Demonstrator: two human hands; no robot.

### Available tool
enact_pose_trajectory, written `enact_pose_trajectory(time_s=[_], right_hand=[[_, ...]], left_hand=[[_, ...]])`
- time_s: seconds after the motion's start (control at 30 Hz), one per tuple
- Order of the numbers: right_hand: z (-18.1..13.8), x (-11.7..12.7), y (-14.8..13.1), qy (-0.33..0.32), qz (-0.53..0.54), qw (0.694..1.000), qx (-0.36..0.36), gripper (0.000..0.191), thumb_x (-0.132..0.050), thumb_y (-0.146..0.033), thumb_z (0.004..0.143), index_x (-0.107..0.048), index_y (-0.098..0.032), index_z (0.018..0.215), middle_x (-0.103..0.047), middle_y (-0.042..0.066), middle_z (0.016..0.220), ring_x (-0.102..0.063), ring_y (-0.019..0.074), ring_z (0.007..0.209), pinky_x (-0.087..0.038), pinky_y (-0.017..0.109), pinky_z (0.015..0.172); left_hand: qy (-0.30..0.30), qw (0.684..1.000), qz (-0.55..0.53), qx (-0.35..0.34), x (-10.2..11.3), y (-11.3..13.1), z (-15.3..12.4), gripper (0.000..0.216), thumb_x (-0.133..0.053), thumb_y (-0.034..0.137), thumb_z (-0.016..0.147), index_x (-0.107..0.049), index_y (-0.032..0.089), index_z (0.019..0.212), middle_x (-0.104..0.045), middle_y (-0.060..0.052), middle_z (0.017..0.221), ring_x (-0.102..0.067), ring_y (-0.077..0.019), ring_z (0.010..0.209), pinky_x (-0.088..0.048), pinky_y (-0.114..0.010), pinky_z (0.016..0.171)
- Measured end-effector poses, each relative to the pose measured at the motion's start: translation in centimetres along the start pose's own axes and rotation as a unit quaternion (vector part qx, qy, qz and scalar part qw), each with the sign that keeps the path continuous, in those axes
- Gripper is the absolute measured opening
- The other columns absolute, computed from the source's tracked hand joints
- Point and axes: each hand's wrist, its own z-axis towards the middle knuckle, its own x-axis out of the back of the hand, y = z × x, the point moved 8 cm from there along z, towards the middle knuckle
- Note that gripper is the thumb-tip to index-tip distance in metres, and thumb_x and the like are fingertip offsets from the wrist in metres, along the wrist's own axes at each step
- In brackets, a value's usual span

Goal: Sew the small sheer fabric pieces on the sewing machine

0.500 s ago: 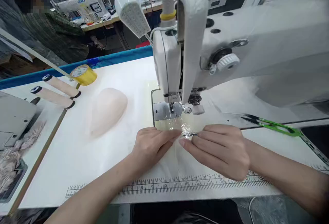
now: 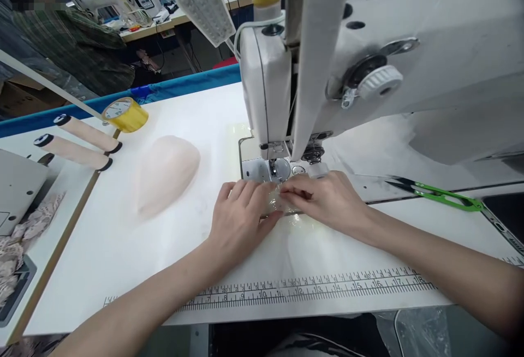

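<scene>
At the front of the sewing machine (image 2: 270, 89), both hands work on a small piece of clear, shiny film (image 2: 275, 202) just before the needle plate (image 2: 256, 170). My left hand (image 2: 241, 212) has its thumb and index finger closed about the film's left side, other fingers bent over the white table. My right hand (image 2: 329, 198) pinches the film's right side between thumb and fingertips, close under the presser foot (image 2: 273, 167). The fingers partly hide the film's edges. A pale, beige moulded cup (image 2: 168, 174) lies left of my left hand.
Green-handled thread snips (image 2: 446, 196) lie to the right, beside a dark phone-like object (image 2: 507, 218). At left are two thread cones (image 2: 73, 152) and a yellow tape roll (image 2: 126, 115). A printed ruler (image 2: 286, 292) runs along the front edge. Another person (image 2: 69, 46) sits behind.
Both hands have moved up toward the needle plate. My left hand has spread out more, and my right hand has turned its fingertips to the film. The view has shifted closer to the machine.
</scene>
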Motion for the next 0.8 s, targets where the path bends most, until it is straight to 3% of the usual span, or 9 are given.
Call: enact_pose_trajectory(time_s=[0.07, 0.13, 0.23, 0.37, 0.5, 0.6, 0.7, 0.8], right_hand=[[0.1, 0.0, 0.1, 0.004, -0.024, 1.0, 0.0, 0.016, -0.061, -0.016, 0.085, -0.075, -0.023, 0.081, -0.07, -0.005, 0.065, -0.058, 0.0096, 0.052, -0.036, 0.023, 0.05], [0.1, 0.0, 0.3, 0.004, -0.043, 0.999, -0.003, 0.014, -0.062, -0.019, 0.085, -0.076, -0.024, 0.083, -0.069, -0.004, 0.064, -0.057, 0.0105, 0.053, -0.036, 0.024, 0.052], [0.1, -0.2, 0.6, -0.003, -0.058, 0.998, -0.012, 0.013, -0.064, -0.022, 0.086, -0.076, -0.023, 0.084, -0.069, -0.002, 0.068, -0.06, 0.013, 0.06, -0.038, 0.025, 0.056], [0.4, -0.2, 1.3, -0.003, -0.07, 0.997, -0.029, 0.018, -0.061, -0.027, 0.09, -0.076, -0.022, 0.083, -0.066, 0.0, 0.068, -0.057, 0.0142, 0.061, -0.039, 0.028, 0.059], [0.4, 0.3, 1.6, 0.011, -0.095, 0.995, -0.023, 0.017, -0.059, -0.027, 0.091, -0.074, -0.02, 0.086, -0.07, 0.002, 0.079, -0.058, 0.017, 0.069, -0.043, 0.032, 0.07], [0.1, 0.7, 0.9, 0.021, -0.088, 0.996, 0.021, 0.022, -0.051, -0.026, 0.096, -0.071, -0.02, 0.102, -0.071, 0.004, 0.091, -0.061, 0.0201, 0.083, -0.044, 0.036, 0.079], [-0.2, 0.1, -0.2, -0.006, -0.079, 0.995, 0.059, 0.031, -0.043, -0.03, 0.1, -0.065, -0.02, 0.119, -0.069, 0.009, 0.106, -0.059, 0.0247, 0.102, -0.044, 0.04, 0.086], [-0.4, -0.8, -1.1, -0.032, -0.106, 0.991, 0.073, 0.036, -0.041, -0.031, 0.1, -0.059, -0.017, 0.129, -0.065, 0.013, 0.12, -0.056, 0.0274, 0.108, -0.044, 0.044, 0.09]], left_hand=[[0.047, 0.996, 0.044, -0.066, 0.8, 1.3, -0.1, 0.023, -0.067, 0.024, 0.086, -0.062, 0.019, 0.107, -0.069, -0.005, 0.098, -0.061, -0.02, 0.088, -0.042, -0.037, 0.083], [0.07, 0.989, 0.074, -0.112, 1.3, 2.3, -0.5, 0.016, -0.066, 0.017, 0.085, -0.066, 0.02, 0.102, -0.07, -0.003, 0.098, -0.06, -0.0194, 0.09, -0.04, -0.038, 0.087], [0.049, 0.984, 0.091, -0.148, 1.0, 3.3, -1.2, 0.016, -0.064, 0.018, 0.088, -0.068, 0.017, 0.104, -0.072, -0.001, 0.103, -0.059, -0.0188, 0.094, -0.039, -0.04, 0.091], [0.004, 0.983, 0.099, -0.153, 0.4, 3.5, -1.7, 0.025, -0.058, 0.028, 0.093, -0.066, 0.015, 0.113, -0.069, -0.001, 0.12, -0.058, -0.0197, 0.104, -0.038, -0.04, 0.094], [-0.022, 0.986, 0.08, -0.145, 0.1, 3.2, -1.5, 0.028, -0.056, 0.029, 0.095, -0.065, 0.014, 0.117, -0.069, -0.004, 0.122, -0.058, -0.0201, 0.112, -0.038, -0.04, 0.094], [-0.023, 0.988, 0.067, -0.138, 0.1, 2.9, -1.3, 0.028, -0.056, 0.028, 0.094, -0.064, 0.014, 0.117, -0.068, -0.004, 0.122, -0.058, -0.0205, 0.116, -0.038, -0.041, 0.096], [-0.023, 0.989, 0.061, -0.134, 0.1, 2.8, -1.2, 0.028, -0.055, 0.028, 0.095, -0.064, 0.013, 0.117, -0.069, -0.005, 0.121, -0.058, -0.0207, 0.117, -0.038, -0.042, 0.097], [-0.021, 0.99, 0.056, -0.131, 0.1, 2.8, -1.2, 0.028, -0.055, 0.028, 0.095, -0.064, 0.013, 0.117, -0.07, -0.005, 0.119, -0.058, -0.0211, 0.118, -0.037, -0.043, 0.097]])
